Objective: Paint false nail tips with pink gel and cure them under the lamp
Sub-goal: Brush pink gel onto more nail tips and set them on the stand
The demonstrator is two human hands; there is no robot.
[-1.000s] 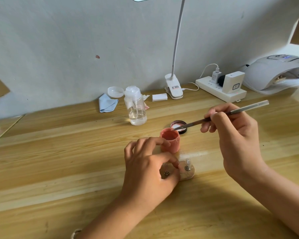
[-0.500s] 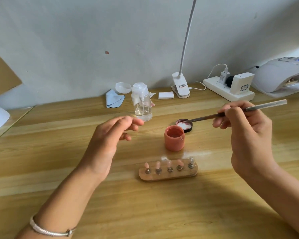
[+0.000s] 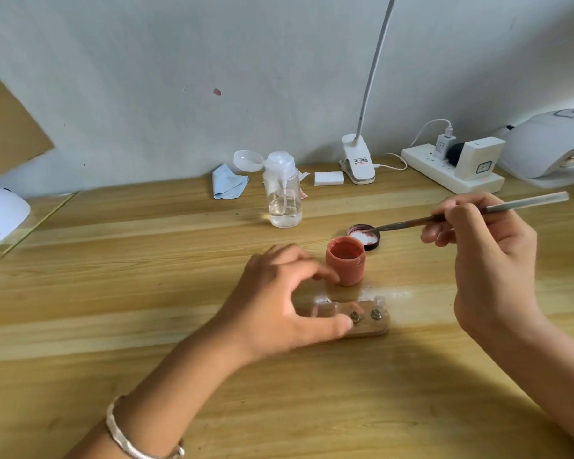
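The left hand (image 3: 279, 303) has a bracelet (image 3: 126, 438) on its wrist and reaches in over the table (image 3: 113, 293). Its fingers are bent in a curve. Its thumb lies along the near side of the wooden nail holder (image 3: 373, 324). The hand looks blurry, so I cannot tell if it holds the holder tight. It hides the left part of the holder. At the right end a clear nail tip (image 3: 379, 299) stands up.

Just behind the holder is the open pot of pink gel (image 3: 345, 260). Its lid (image 3: 367, 239) lies just behind it, a bit to the right. The tip of the brush (image 3: 405, 225) is over the lid. The right hand (image 3: 487, 260) pinches the brush in its fingers. The curing lamp (image 3: 550, 147) sits far off in the right corner.

I think the step now is to hold the holder still and get gel on the brush. To do it well, the left hand should press the holder flat so it does not slide. It must not bump the pot, which is very close to its fingers. The brush should take only a little gel, so that none drips.

Half a second ago the left hand was up in the air, left of the pot, and all five tips showed. Now it is down on the holder. The brush has stayed over the lid.
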